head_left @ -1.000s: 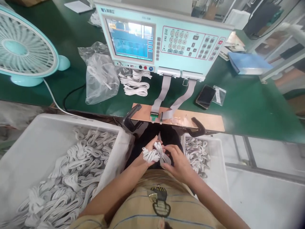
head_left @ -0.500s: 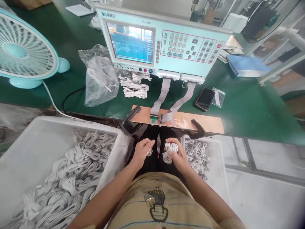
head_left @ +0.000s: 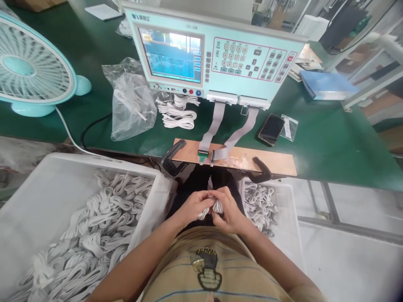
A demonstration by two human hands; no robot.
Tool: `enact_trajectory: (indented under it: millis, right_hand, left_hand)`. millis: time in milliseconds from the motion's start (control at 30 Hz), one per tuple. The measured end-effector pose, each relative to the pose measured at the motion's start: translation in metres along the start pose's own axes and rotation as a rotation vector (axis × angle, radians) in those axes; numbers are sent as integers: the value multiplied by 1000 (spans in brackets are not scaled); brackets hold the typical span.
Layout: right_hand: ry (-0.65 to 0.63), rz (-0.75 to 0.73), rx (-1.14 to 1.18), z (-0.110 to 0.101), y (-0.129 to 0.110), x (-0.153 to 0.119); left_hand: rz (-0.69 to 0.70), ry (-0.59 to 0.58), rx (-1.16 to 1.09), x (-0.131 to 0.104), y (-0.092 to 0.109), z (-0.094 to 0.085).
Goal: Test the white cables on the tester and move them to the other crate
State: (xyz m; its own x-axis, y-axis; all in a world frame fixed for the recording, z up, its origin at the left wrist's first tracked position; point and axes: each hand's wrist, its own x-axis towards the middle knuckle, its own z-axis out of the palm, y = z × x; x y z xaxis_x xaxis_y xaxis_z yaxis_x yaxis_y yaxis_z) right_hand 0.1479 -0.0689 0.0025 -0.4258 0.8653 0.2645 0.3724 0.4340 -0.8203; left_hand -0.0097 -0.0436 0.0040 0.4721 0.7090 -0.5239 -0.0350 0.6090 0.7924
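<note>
Green covers the tabletop, which spans the frame from left to right, its front edge sloping down towards the right. A wooden strip lies along that edge at the centre, a black clamp at its left end and a second clamp towards its right. Below the edge, a large white bin fills the lower left and a smaller white bin stands right of centre, both holding cable coils. The room for moving is the narrow gap between the bins, above dark trousers; the hands are inside it, below the wooden strip and apart from both bins.

Left hand and right hand meet at the lower centre of the frame, fingertips together, fingers curled closely round white cable. It shows in folded loops at the grip of each hand; whether this is one bundle or two, I cannot tell, as the fingers hide the middle
</note>
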Motion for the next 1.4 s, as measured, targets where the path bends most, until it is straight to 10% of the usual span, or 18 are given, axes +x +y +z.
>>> enact_trajectory:
  millis: [267,467,700,1000,1400]
  right_hand:
    - [29,513,560,-2,14,-5]
    - [-70,491,443,-15,16,3]
    - [210,509,634,-4,29,37]
    - [363,618,729,11,40,68]
    - [420,723,969,10,35,77]
  left_hand:
    - [95,-29,361,-4,7,-9]
    - [110,85,319,9,4,-15]
    - [93,190,-108,24,12,-19]
    - [148,-5,-303,31,6,-47]
    - [367,244,347,36,26,-44]
